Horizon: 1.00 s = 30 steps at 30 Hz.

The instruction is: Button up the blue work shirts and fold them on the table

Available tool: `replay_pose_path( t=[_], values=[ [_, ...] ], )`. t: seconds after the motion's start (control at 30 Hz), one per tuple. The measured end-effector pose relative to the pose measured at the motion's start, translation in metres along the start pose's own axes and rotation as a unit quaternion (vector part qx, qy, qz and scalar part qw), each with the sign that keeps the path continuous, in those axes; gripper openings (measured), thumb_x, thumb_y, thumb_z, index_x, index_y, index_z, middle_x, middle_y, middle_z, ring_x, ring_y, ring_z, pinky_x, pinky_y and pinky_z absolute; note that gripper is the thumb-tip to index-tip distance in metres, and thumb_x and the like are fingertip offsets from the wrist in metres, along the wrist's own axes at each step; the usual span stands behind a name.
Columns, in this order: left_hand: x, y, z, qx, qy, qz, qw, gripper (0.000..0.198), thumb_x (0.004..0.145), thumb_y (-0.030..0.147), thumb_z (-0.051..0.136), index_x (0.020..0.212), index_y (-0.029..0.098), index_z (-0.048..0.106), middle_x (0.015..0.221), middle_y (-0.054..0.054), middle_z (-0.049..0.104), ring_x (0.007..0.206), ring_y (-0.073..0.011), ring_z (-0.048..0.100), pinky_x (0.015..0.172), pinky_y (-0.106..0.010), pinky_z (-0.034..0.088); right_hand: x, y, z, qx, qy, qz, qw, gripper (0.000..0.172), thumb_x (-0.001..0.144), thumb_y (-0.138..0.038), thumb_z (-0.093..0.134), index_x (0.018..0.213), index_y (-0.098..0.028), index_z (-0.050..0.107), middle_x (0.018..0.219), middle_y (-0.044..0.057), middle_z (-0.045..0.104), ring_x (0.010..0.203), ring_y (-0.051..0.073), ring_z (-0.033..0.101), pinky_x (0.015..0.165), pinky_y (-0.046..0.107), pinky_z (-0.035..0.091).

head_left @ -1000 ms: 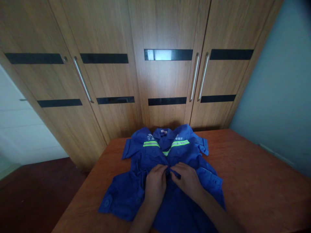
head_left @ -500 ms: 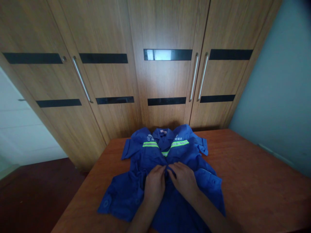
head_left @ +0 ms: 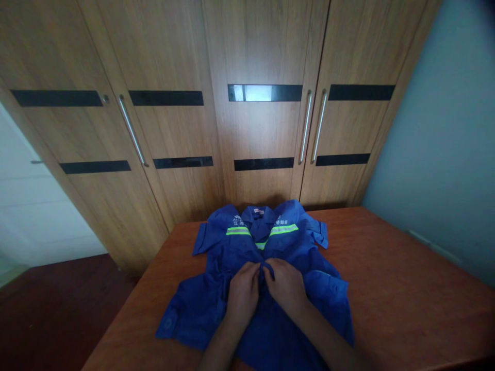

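Observation:
A blue short-sleeved work jacket (head_left: 216, 232) lies front side up on a reddish-brown table, its collar toward the wardrobe. Yellow-green reflective strips and white lettering cross its chest. At the middle of the front, my left hand (head_left: 244, 291) pinches the cloth near the front opening. Close beside it, my right hand (head_left: 286, 286) pinches the same spot, thumb and forefinger bent together. A small fold of blue fabric shows between the fingertips; whether a button is there is hidden. The lower part of the garment spreads out to both sides under my forearms.
The wooden tabletop (head_left: 386, 268) extends to the right of the garment. Behind it stands a wooden wardrobe (head_left: 263, 134) with black strips and metal handles. A pale wall (head_left: 441, 170) is at the right, and dark red floor (head_left: 69, 304) at the left.
The fingers of my right hand have closed in on the cloth next to my left fingertips. The view has shifted slightly; the garment lies as before.

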<state>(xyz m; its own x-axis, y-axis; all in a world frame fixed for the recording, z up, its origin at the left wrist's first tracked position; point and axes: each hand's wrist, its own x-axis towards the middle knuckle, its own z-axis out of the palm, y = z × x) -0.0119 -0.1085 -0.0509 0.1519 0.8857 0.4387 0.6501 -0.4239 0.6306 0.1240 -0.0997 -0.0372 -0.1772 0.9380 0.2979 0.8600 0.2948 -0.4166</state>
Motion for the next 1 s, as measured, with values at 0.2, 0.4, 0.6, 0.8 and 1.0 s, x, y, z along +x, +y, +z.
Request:
replay_pose_path(
  t=[0.2, 0.4, 0.6, 0.8, 1.0],
  values=[
    [-0.001, 0.001, 0.002, -0.008, 0.006, 0.030, 1.000, 0.038, 0.087, 0.008, 0.038, 0.106, 0.019, 0.069, 0.097, -0.008, 0.070, 0.092, -0.0187, 0.066, 0.083, -0.032, 0.053, 0.006, 0.005, 0.010, 0.050, -0.017, 0.062, 0.997, 0.020, 0.088, -0.022, 0.045, 0.087, -0.022, 0.065, 0.085, 0.004, 0.071, 0.084, 0.019, 0.066, 0.072, 0.025, 0.043],
    [0.000, -0.005, -0.008, 0.011, 0.082, 0.022, 0.996, 0.035, 0.087, 0.012, 0.038, 0.104, 0.020, 0.067, 0.102, -0.007, 0.071, 0.096, -0.0191, 0.066, 0.088, -0.035, 0.052, 0.021, 0.036, 0.002, 0.165, 0.042, 0.001, 0.985, 0.027, 0.088, -0.022, 0.043, 0.097, -0.020, 0.068, 0.095, 0.004, 0.073, 0.090, 0.018, 0.066, 0.083, 0.027, 0.047],
    [0.015, -0.007, -0.073, 0.083, 0.231, -0.012, 0.969, 0.030, 0.091, 0.021, 0.037, 0.104, 0.018, 0.064, 0.102, -0.008, 0.070, 0.097, -0.0214, 0.066, 0.089, -0.038, 0.051, 0.031, 0.073, -0.072, 0.053, 0.212, -0.059, 0.974, 0.032, 0.092, -0.024, 0.040, 0.109, -0.020, 0.067, 0.099, 0.008, 0.068, 0.096, 0.022, 0.060, 0.089, 0.036, 0.045],
    [-0.007, -0.011, -0.102, 0.171, 0.177, 0.087, 0.965, 0.026, 0.088, 0.018, 0.040, 0.096, 0.021, 0.064, 0.097, -0.006, 0.069, 0.093, -0.0185, 0.065, 0.087, -0.031, 0.050, 0.006, 0.076, -0.086, -0.040, 0.179, -0.166, 0.969, 0.030, 0.092, -0.019, 0.041, 0.110, -0.021, 0.066, 0.097, 0.009, 0.061, 0.095, 0.023, 0.052, 0.087, 0.036, 0.042],
    [-0.031, -0.024, -0.080, 0.356, -0.058, -0.042, 0.932, 0.025, 0.079, 0.010, 0.044, 0.085, 0.021, 0.065, 0.083, -0.005, 0.067, 0.081, -0.0228, 0.063, 0.074, -0.034, 0.048, -0.014, 0.074, -0.046, -0.109, -0.011, -0.117, 0.987, 0.028, 0.082, -0.004, 0.045, 0.091, -0.020, 0.067, 0.094, 0.007, 0.063, 0.092, 0.021, 0.056, 0.085, 0.032, 0.042]
  ],
)
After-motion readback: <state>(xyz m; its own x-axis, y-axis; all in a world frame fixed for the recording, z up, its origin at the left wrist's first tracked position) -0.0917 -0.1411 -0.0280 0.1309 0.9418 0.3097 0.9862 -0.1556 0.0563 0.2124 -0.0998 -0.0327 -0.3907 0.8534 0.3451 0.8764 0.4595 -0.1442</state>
